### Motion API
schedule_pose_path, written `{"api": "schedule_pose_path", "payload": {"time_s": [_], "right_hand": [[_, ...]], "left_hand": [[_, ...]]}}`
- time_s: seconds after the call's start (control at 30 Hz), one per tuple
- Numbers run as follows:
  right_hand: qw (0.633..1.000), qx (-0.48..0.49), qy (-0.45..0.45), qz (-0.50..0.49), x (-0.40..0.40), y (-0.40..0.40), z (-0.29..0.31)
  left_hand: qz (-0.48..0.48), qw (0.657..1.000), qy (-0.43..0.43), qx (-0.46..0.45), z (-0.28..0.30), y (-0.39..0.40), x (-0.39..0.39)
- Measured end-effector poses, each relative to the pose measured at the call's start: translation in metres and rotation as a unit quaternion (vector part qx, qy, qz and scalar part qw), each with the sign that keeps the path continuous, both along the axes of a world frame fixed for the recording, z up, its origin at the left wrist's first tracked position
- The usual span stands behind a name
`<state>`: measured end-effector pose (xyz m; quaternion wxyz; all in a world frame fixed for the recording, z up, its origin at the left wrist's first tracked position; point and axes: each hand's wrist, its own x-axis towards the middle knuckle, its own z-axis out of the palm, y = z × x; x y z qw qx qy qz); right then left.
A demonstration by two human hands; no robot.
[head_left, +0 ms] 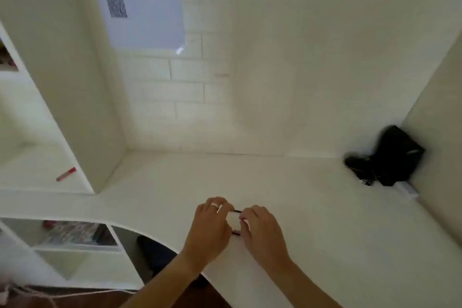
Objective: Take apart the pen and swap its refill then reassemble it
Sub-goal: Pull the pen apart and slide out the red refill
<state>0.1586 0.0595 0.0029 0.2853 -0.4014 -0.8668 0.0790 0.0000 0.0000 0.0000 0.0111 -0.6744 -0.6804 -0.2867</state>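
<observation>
Both hands pinch a thin dark pen (237, 211): left hand (209, 226), right hand (261, 229). It looks light and slippery; best gripped near each end.

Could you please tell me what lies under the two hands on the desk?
Two short dark pen pieces show between the left hand and right hand; the rest is covered.
</observation>
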Motion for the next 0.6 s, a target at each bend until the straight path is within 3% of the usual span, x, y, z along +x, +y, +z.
{"api": "schedule_pose_path", "payload": {"time_s": [0.23, 0.6], "right_hand": [[0.997, 0.065, 0.032, 0.038, 0.005, -0.003, -0.051], [0.990, 0.138, 0.030, -0.008, 0.008, -0.017, -0.037]], "left_hand": [[0.017, 0.998, -0.026, 0.058, -0.058, 0.007, -0.002], [0.031, 0.999, -0.026, 0.027, -0.046, -0.001, 0.008]]}}
